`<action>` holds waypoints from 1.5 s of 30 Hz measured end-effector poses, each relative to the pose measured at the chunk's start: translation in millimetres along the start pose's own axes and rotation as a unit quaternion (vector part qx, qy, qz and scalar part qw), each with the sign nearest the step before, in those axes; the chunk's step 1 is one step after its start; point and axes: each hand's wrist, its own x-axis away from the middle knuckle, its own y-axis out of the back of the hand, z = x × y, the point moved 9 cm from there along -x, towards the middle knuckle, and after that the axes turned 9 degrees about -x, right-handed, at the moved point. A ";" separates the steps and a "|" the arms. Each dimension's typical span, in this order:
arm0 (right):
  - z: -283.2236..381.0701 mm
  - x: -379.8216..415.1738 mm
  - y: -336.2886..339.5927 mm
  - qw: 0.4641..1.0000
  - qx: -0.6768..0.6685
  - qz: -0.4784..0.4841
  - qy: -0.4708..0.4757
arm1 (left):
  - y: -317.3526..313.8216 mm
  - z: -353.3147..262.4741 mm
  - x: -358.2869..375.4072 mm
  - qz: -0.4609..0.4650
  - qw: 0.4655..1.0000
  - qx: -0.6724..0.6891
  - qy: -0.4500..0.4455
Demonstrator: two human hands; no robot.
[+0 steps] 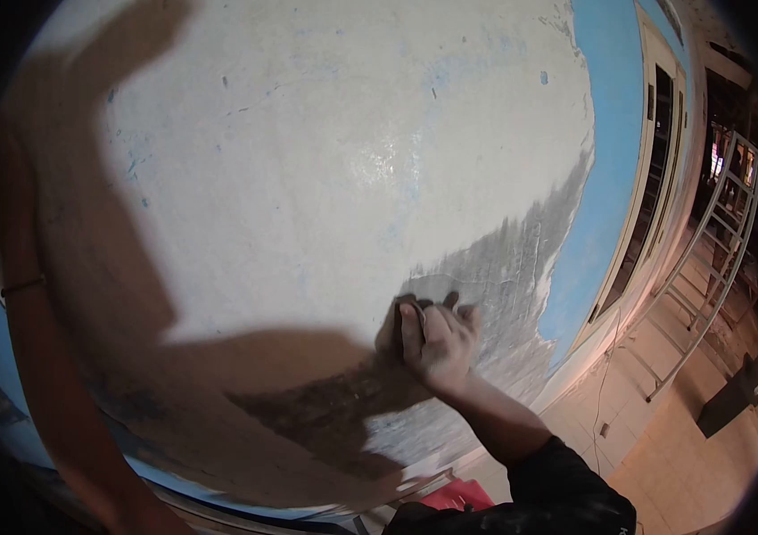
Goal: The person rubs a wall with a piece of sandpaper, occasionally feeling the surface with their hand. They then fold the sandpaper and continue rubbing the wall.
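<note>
A wall with worn white paint fills most of the head view. Low on it my right hand is closed, its fingers curled at the surface. A thin dark edge shows by the fingertips, but what the hand grips is mostly hidden. Around this hand runs a darker grey patch with a ragged upper border. At the far left my left hand is raised in deep shadow close to the wall. Its fingers are too dark to make out. A dark band circles the left wrist.
Blue paint borders the white area on the right, beside a framed window. A metal ladder leans farther right over a tiled floor. A dark box-like object and a red item are low in view.
</note>
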 end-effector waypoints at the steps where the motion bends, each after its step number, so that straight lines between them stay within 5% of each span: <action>1: 3.5 -10.5 0.4 1.000 -0.003 -0.014 0.005 | -2.9 6.7 -2.4 0.053 0.989 0.126 0.052; 6: 7.6 -54.3 4.6 0.999 -0.023 -0.041 0.009 | -9.4 -1.3 2.7 -0.174 0.964 0.195 -0.048; 11: -4.8 6.1 -3.3 0.999 -0.006 0.028 -0.034 | -33.8 -1.2 -8.0 -0.111 0.987 0.038 -0.107; 17: 2.2 -46.8 2.8 0.999 -0.037 -0.016 -0.029 | -35.4 -3.5 -8.6 -0.158 0.972 0.144 -0.101; 23: -12.2 49.4 -1.1 0.999 -0.007 0.032 -0.041 | -50.6 -5.2 -8.7 -0.090 0.988 0.048 -0.117; 27: -41.2 125.8 -1.6 0.961 -0.124 0.125 -0.212 | -35.2 -0.2 2.8 -0.095 0.993 0.017 -0.073; 29: -59.0 168.0 -2.0 0.899 -0.179 0.181 -0.355 | -7.2 17.4 4.1 -0.089 0.981 0.174 0.004; 31: -57.9 171.4 10.9 0.860 -0.201 0.216 -0.417 | 73.3 46.9 20.6 -0.072 0.863 0.463 0.189; 32: -54.7 171.5 16.3 0.852 -0.213 0.225 -0.422 | 73.9 46.1 48.2 -0.144 0.947 0.280 0.069; 33: -52.7 171.3 21.6 0.844 -0.225 0.231 -0.429 | 124.9 50.0 80.3 -0.176 0.938 0.299 0.018; 36: -45.9 164.7 34.5 0.828 -0.250 0.280 -0.417 | 296.1 36.1 211.1 -0.121 0.850 0.460 -0.226; 37: -42.1 162.1 39.0 0.829 -0.256 0.286 -0.408 | 317.9 36.8 262.5 0.056 0.633 0.754 -0.167; 38: -39.0 158.5 45.0 0.835 -0.251 0.286 -0.399 | 359.5 25.2 321.9 0.162 0.605 0.714 -0.313; 40: -27.6 144.5 58.2 0.883 -0.203 0.286 -0.313 | 415.3 2.2 407.3 0.371 0.465 0.751 -0.288; 41: -22.7 139.7 63.3 0.903 -0.175 0.287 -0.267 | 432.2 -7.8 454.2 0.589 0.306 0.722 -0.195; 43: -12.6 145.3 65.1 0.919 -0.161 0.296 -0.207 | 475.0 4.0 520.6 0.735 0.016 0.677 0.016; 45: -5.5 152.3 65.3 0.926 -0.144 0.308 -0.164 | 490.9 10.5 530.2 0.739 0.061 0.671 -0.009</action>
